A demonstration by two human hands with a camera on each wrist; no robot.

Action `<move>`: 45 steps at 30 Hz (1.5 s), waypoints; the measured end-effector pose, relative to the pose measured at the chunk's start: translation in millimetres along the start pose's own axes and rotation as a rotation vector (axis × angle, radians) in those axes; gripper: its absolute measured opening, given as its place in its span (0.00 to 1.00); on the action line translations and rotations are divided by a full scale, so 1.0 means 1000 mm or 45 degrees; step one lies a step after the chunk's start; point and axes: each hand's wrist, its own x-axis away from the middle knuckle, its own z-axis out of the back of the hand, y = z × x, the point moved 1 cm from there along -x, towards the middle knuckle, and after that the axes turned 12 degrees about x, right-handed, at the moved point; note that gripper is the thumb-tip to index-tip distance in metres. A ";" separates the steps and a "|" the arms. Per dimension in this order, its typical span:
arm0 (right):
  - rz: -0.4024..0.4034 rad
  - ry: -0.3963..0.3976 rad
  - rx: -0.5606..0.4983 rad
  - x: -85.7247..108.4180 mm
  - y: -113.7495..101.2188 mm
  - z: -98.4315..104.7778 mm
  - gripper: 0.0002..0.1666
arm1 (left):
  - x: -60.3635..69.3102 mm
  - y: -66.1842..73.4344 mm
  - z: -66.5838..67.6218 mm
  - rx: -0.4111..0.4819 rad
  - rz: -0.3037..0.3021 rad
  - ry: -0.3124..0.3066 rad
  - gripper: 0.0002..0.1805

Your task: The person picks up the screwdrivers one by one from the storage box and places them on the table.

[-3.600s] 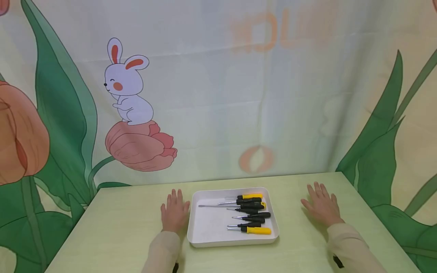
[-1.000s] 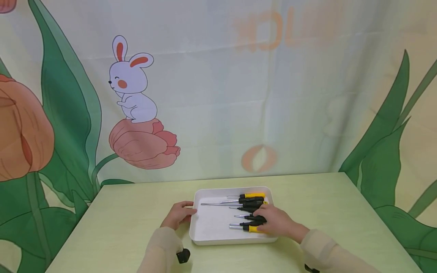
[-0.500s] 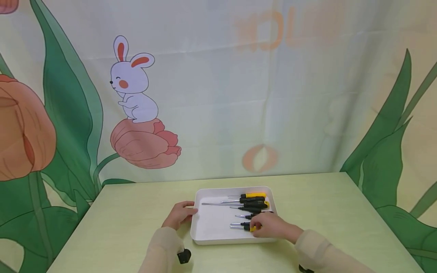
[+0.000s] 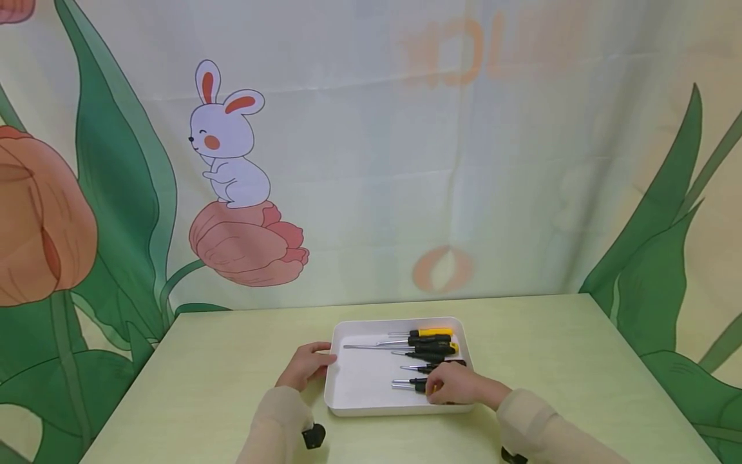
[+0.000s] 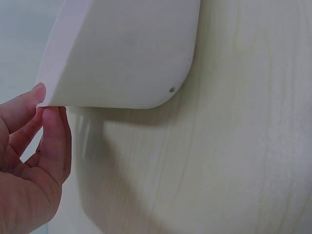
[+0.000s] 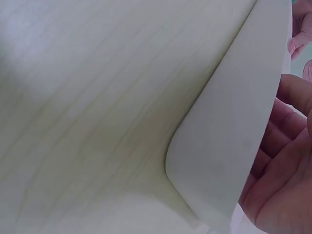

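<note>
A white tray (image 4: 359,390) holds several screwdrivers lying side by side, shafts to the left. My left hand (image 4: 305,365) pinches the tray's left rim; in the left wrist view the thumb lies on the rim and fingers (image 5: 54,141) are under it. Inside the tray's front right part, my right hand (image 4: 458,383) has curled fingers around the handle of the front yellow-handled screwdriver (image 4: 420,388), covering most of it. A black-handled screwdriver (image 4: 413,381) lies right behind it, partly covered. In the right wrist view the tray wall (image 6: 224,126) hides the fingertips.
Behind lie a long-shafted screwdriver (image 4: 362,347), black-handled screwdrivers (image 4: 430,356) and another yellow-handled screwdriver (image 4: 435,332). The tray stands on a pale wood-grain table (image 4: 232,361). A printed curtain (image 4: 359,193) hangs at the table's back edge.
Both hands lay flat on the table beside the tray; the left now holds its rim. The right came into the tray, then shifted slightly left and its fingers closed at the front yellow-handled screwdriver.
</note>
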 end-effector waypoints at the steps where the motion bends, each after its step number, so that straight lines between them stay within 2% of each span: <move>1: -0.008 -0.002 -0.003 0.000 0.000 0.000 0.02 | 0.000 0.000 0.000 0.003 -0.002 -0.003 0.22; 13: -0.067 0.024 -0.019 -0.001 0.001 -0.007 0.03 | 0.002 0.002 0.000 -0.022 0.025 0.004 0.23; 20: -0.097 0.170 0.069 -0.003 0.003 -0.015 0.09 | 0.001 -0.001 0.000 -0.004 0.004 -0.011 0.22; 25: -0.165 0.259 0.166 -0.004 0.002 -0.017 0.12 | 0.002 0.000 -0.001 -0.015 0.009 -0.008 0.22; 29: -0.222 0.269 0.262 -0.005 0.000 -0.018 0.13 | 0.001 0.000 -0.001 -0.022 0.020 -0.005 0.22; 36: -0.235 0.272 0.376 -0.006 -0.003 -0.019 0.12 | 0.000 0.000 0.000 -0.025 0.024 0.003 0.22; 45: -0.260 0.227 0.524 -0.010 -0.009 -0.019 0.07 | 0.001 0.000 0.000 -0.017 0.025 -0.001 0.22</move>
